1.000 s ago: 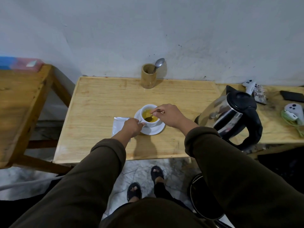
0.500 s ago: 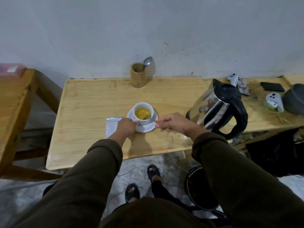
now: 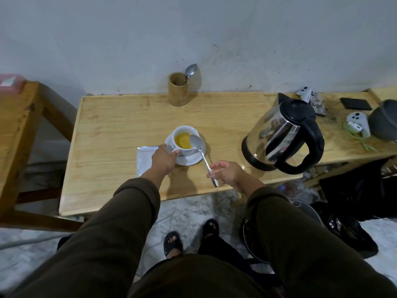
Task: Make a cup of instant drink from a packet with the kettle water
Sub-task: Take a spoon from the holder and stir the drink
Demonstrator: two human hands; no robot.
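Cup (image 3: 184,138) sits on its saucer (image 3: 189,160) mid-frame on the desk (image 3: 120,117), holding yellow liquid, so the drink looks mixed or close to it. Left hand (image 3: 164,157) is closed on the cup's near-left side at the handle, steadying it. Right hand (image 3: 226,172) is pinched shut on the spoon (image 3: 203,157) near the handle end.

Key geometry: the spoon's long axis runs diagonally, handle at lower right of centre, bowl up-left, sitting at the cup's right rim. Can't tell if the bowl touches the rim or hovers just over it. The cup lies up-left of the right hand, along the spoon line.

Likely next: either dip back in along that axis to stir more, or set the spoon down on the saucer. Either is a short move. Risk: dripping on the desk if it swings wide.

Empty-looking packet (image 3: 144,158) lies flat just left of the saucer, partly under the left wrist. Kettle (image 3: 283,134) stands at right, well apart, handle toward the person.
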